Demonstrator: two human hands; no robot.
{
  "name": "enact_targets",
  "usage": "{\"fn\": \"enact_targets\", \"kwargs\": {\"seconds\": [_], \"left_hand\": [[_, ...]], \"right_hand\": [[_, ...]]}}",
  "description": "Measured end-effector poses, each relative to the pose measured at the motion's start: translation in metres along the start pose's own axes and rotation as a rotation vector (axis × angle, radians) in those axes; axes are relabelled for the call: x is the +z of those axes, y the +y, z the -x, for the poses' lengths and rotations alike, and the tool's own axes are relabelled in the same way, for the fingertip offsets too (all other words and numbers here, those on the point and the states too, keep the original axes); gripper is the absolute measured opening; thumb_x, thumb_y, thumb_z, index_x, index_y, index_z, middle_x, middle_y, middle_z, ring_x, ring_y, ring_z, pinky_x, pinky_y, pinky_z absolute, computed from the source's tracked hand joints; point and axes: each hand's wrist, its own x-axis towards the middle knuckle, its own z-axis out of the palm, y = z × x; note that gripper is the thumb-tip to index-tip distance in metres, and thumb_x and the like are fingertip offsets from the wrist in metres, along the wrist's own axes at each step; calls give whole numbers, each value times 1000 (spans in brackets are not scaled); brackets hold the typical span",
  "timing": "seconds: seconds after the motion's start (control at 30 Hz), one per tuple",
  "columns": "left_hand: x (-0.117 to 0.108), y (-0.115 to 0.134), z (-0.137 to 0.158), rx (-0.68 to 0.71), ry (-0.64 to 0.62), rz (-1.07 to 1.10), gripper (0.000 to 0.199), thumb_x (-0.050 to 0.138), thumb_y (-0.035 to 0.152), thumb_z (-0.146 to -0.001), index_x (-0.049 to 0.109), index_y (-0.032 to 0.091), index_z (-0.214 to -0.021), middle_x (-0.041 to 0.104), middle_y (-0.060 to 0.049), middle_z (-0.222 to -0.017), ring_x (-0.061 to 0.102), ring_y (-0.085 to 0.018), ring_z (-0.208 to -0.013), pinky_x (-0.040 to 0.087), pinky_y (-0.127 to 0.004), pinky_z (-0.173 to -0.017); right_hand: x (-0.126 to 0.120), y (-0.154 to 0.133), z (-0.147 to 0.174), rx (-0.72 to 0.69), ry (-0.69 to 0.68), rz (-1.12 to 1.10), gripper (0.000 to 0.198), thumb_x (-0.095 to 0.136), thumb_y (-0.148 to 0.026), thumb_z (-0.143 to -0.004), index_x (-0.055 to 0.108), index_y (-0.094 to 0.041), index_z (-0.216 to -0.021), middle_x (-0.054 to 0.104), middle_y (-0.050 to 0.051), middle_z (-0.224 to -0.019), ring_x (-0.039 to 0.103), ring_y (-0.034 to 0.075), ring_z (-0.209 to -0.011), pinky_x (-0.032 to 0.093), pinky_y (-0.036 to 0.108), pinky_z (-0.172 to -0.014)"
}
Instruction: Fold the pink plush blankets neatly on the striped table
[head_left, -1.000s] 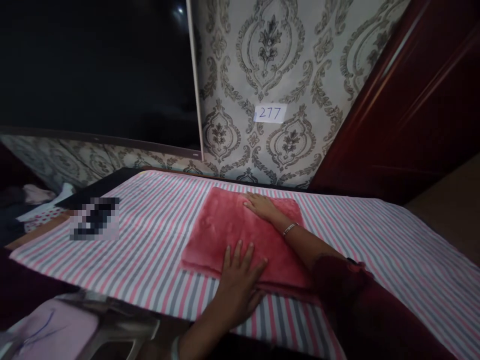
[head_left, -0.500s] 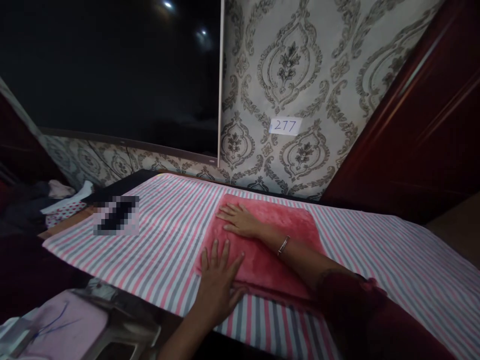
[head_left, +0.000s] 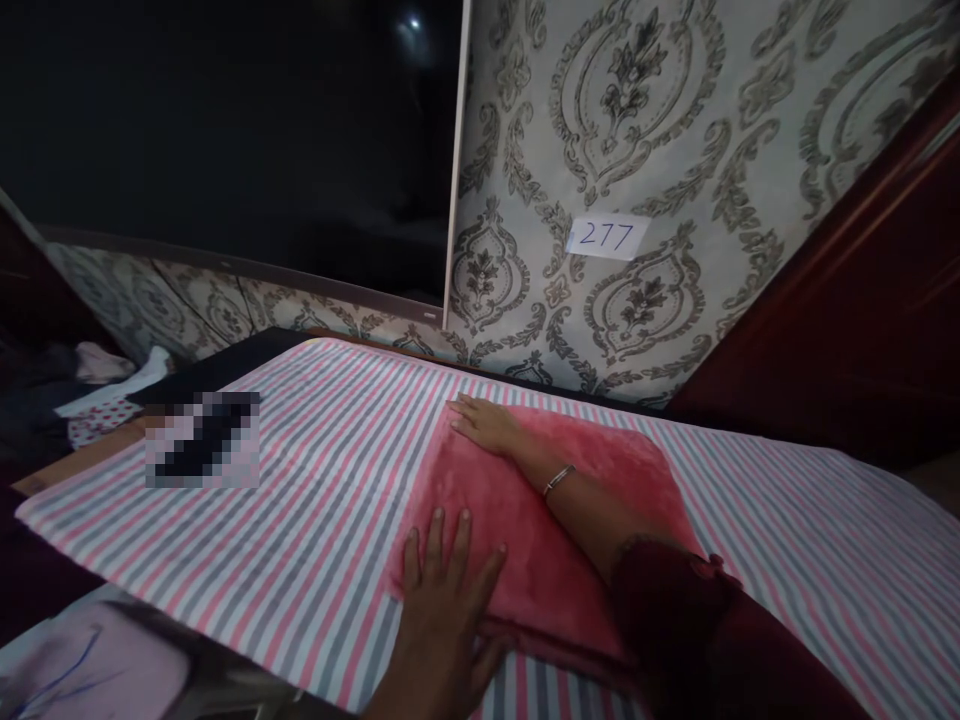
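Observation:
A pinkish-red plush cloth [head_left: 577, 500], folded into a flat rectangle, lies on a striped sheet [head_left: 330, 450]. My left hand [head_left: 446, 590] rests flat on its near left corner, fingers spread and thumb beside the near edge. At the far left corner is my right hand [head_left: 484, 422], palm down, with its fingers stretched out along the edge. A bracelet [head_left: 559, 479] circles the right wrist, and that forearm crosses over the cloth, hiding part of it.
Behind the table hangs a large dark screen [head_left: 247, 140], beside patterned wallpaper with a paper marked 277 [head_left: 609, 237]. A blurred-out dark object [head_left: 202, 440] lies on the sheet's left. A pink-topped stool [head_left: 97, 660] stands at the lower left.
My right hand has shifted to the cloth's far left corner, its fingers closer together than before. My left hand stays on the near left corner. The camera view has moved closer.

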Motion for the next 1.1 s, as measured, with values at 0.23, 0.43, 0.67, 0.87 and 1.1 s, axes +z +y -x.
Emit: {"fn": "enact_targets", "kwargs": {"seconds": [0.23, 0.43, 0.67, 0.87, 1.1], "left_hand": [[-6, -6, 0, 41, 11, 2, 80, 75, 39, -77, 46, 31, -150, 24, -11, -167, 14, -44, -152, 14, -66, -118], [-5, -7, -3, 43, 35, -26, 80, 78, 37, -73, 50, 31, -147, 29, -14, -164, 16, -44, -151, 18, -67, -116], [-7, -10, -7, 66, 34, -37, 71, 71, 39, -80, 50, 30, -148, 31, -14, -164, 19, -44, -151, 18, -67, -116], [-14, -9, -7, 48, -10, -42, 72, 68, 44, -83, 47, 28, -150, 34, -14, -162, 22, -44, -150, 19, -67, -116], [-48, 0, -81, 72, -180, -18, 50, 43, 37, -99, 54, 19, -144, 53, -16, -149, 43, -34, -142, 26, -58, -118]], "right_hand": [[-3, -7, 7, -5, 13, 57, 60, 25, -58, -104, 34, -32, -157, 27, 2, -166, 31, 25, -149, 26, 42, -120], [-24, -28, 21, 38, 73, 110, 61, 29, -56, -104, 24, -31, -160, 16, 5, -169, 17, 30, -154, 17, 54, -121], [-31, -30, 112, 225, 187, 141, 63, 37, -49, -103, 28, -23, -159, 25, 14, -165, 24, 31, -152, 22, 49, -120], [-33, 7, 187, 488, 209, 233, 61, 34, -46, -103, 34, -18, -157, 33, 17, -161, 28, 34, -150, 23, 53, -119], [-41, 2, 196, 512, 222, 193, 63, 30, -54, -103, 30, -24, -159, 29, 15, -164, 25, 36, -150, 20, 56, -119]]}}
